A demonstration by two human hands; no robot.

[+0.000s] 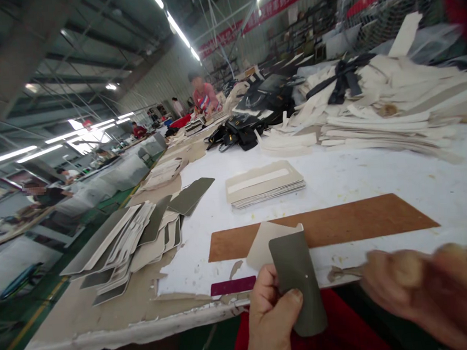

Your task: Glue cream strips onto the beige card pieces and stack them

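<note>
My left hand (273, 316) grips an olive-grey leather-like panel (299, 282) with rounded corners, thumb on its face. The panel is upright, slightly curved, over the table's near edge. Behind it a beige piece (262, 242) with a pale underside lies partly on a long brown strip (356, 219). At the lower right my right hand (421, 290) is blurred by motion, apart from the panel, its fingers curled in. Whatever they hold cannot be made out. Close to those fingertips, at the table edge, is a thin greyish scrap (344, 272).
A stack of beige panels (264, 183) sits mid-table. On the left lies a fanned pile of olive and beige panels (122, 247). A purple strip (233, 286) is near the front edge. Black bags (238, 132) and heaped beige pieces (389, 111) stand behind; a person (204, 97) works farther off.
</note>
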